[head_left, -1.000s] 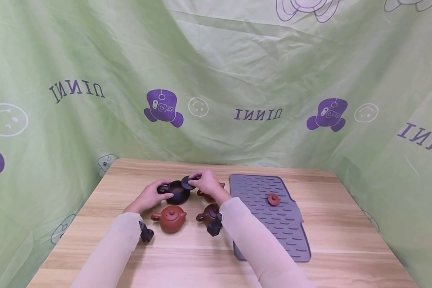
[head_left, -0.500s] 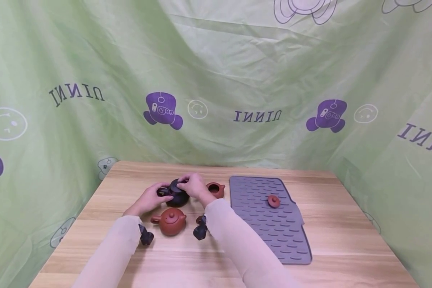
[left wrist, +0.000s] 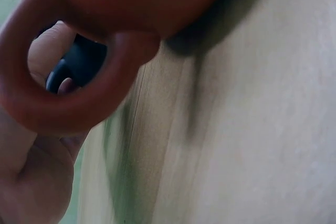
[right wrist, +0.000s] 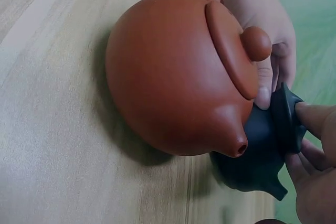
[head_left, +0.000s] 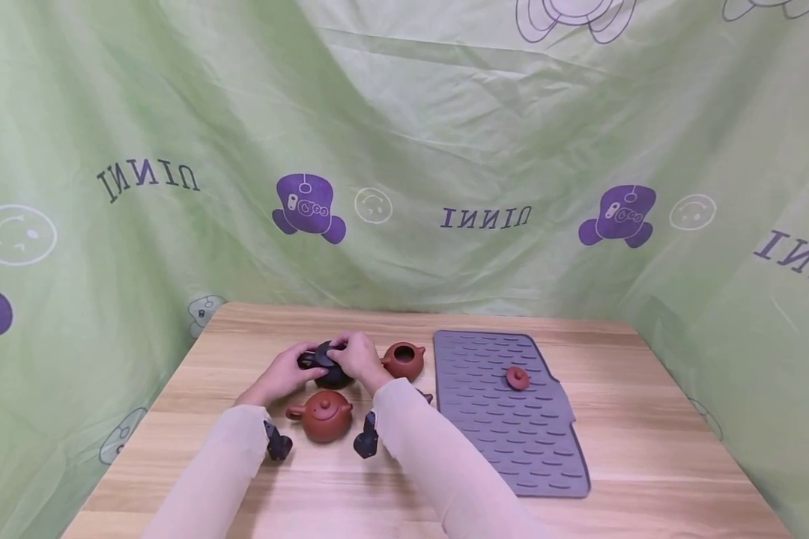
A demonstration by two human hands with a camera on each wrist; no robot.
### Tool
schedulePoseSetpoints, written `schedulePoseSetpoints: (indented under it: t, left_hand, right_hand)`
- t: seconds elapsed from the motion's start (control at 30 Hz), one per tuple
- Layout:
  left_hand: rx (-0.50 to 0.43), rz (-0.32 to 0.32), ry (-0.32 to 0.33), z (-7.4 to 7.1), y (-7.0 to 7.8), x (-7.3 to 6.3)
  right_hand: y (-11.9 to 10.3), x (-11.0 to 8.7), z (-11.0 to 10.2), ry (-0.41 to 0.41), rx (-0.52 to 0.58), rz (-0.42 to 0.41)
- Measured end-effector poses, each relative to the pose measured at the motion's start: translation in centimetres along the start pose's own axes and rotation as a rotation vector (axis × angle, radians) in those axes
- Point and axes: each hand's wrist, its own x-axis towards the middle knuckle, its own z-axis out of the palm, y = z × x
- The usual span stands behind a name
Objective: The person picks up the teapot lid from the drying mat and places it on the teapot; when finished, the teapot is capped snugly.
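At the back left of the table, in the head view, my left hand [head_left: 288,372] grips a black teapot [head_left: 333,377] at its handle side. My right hand [head_left: 359,356] pinches the black teapot lid [right wrist: 286,119] over the pot's opening. The right wrist view has the lid slightly tilted, right at the rim, with the black spout pointing down beside it. A lidded red clay teapot [head_left: 326,421] stands in front of the black one. Its handle [left wrist: 79,121] fills much of the left wrist view and partly covers my left hand.
Right of my right hand stands a lidless red teapot [head_left: 411,365]. Another, darker teapot [head_left: 428,397] is mostly hidden behind the right sleeve. A grey ridged mat [head_left: 505,434] lies on the right, bearing a small red lid [head_left: 517,378]. Green cloth hangs around the table.
My right hand has carried the black lid leftward from beside the black teapot onto its opening. The left hand has kept its grip on the pot. The lidless red teapot has come into fuller view.
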Motion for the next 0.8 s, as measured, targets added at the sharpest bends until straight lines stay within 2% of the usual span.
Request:
schedulePoseSetpoints:
  t: [0.17,0.47,0.8]
  left_hand:
    - [0.028,0.021,0.006,0.16,0.22,-0.2]
    - [0.009,-0.049,-0.012,0.23,0.43,-0.23]
    - [0.014,-0.059,-0.01,-0.02,0.48,-0.15]
  right_hand:
    - [-0.08,0.06,0.18,0.013,-0.012,0.04]
    - [0.1,0.22,0.66,0.055,0.021,0.076]
    - [0.21,0.59,0.54,0.079,0.042,0.081]
